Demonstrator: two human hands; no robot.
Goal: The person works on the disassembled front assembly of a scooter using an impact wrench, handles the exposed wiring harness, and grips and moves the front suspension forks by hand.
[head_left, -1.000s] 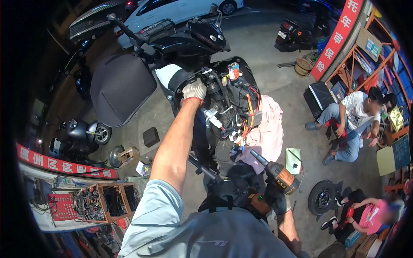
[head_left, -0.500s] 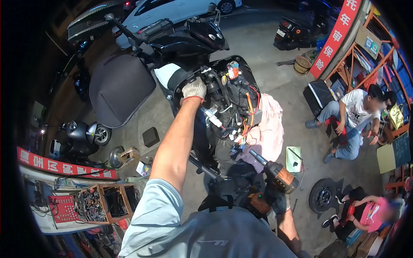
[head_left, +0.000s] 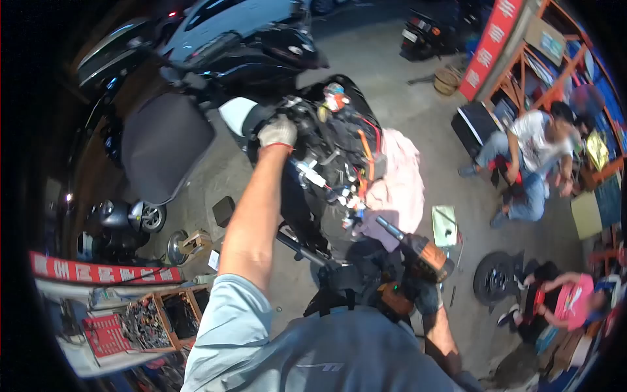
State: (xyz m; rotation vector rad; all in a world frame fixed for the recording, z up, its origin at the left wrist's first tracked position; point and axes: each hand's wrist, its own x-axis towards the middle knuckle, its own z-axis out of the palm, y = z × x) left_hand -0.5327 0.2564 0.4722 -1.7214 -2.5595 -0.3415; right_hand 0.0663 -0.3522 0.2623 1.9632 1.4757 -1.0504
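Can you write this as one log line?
left hand: at scooter | right hand: holding power tool | cloth: beside wires

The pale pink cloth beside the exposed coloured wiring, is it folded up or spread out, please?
Spread out loosely: the pale pink cloth shows as one broad, creased sheet.

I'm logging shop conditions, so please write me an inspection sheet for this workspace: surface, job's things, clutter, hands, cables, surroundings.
Surface: floor, grey, with loose items on it.
Job's things: bike, inner parts exposed; power tool, held; pink cloth along the bike's side.
Clutter: green tray and wheel at picture right; dark block at left.
Hands: left hand, light-gloved, at the bike, exact grip unclear; right hand, dark-gloved, closed around the power tool's handle.
Cables: orange cable exposed on the bike; its ends cannot be traced.
Surroundings: person in white and person in pink, seated at right; car beyond the bike.
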